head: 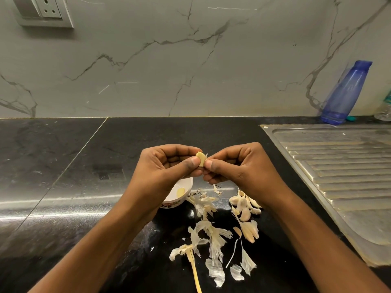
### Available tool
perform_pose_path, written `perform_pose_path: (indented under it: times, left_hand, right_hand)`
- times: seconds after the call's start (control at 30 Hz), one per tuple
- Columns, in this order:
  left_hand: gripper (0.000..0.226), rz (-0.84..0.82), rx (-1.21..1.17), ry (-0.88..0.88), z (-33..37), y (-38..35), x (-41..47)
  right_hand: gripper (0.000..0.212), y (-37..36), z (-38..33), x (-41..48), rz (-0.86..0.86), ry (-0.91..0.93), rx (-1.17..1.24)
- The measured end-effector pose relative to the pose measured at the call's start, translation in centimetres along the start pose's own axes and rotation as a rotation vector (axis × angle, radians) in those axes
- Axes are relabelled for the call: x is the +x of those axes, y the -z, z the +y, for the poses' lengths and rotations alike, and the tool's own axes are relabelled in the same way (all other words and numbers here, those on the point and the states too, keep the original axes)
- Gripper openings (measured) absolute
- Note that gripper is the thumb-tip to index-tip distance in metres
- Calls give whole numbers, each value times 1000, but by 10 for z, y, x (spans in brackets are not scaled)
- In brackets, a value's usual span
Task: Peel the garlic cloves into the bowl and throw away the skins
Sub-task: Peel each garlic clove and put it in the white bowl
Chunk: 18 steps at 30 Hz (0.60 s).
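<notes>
Both hands are raised over the black counter with a pale yellow garlic clove (200,158) between them. My left hand (169,163) pinches the clove with thumb and fingers. My right hand (239,163) pinches a thin shred of skin at the clove's right side. Below my left hand stands a small white bowl (186,187) with one peeled clove (180,192) inside, partly hidden by my wrist. Unpeeled cloves (243,206) lie in a heap under my right wrist. Loose papery skins (211,235) and a dry stalk (193,265) are scattered in front.
A steel sink drainboard (342,166) fills the right side of the counter. A blue plastic bottle (344,94) stands against the marble wall at the back right. A wall socket (45,10) is at the upper left. The black counter (63,166) stretches to the left.
</notes>
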<state>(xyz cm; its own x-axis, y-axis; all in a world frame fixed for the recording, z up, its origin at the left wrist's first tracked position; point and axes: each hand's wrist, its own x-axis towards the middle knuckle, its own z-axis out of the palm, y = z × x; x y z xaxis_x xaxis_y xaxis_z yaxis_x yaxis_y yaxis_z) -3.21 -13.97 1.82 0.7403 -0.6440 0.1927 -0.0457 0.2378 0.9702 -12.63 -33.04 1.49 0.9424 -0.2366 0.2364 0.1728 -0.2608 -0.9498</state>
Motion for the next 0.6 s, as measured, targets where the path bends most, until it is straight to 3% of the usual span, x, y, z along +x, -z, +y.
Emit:
perform_pose_path:
  times: [0.6]
  left_hand:
    - [33, -29, -85, 74, 1, -1, 1]
  right_hand:
    - [8, -9, 1, -4, 111, 137, -67]
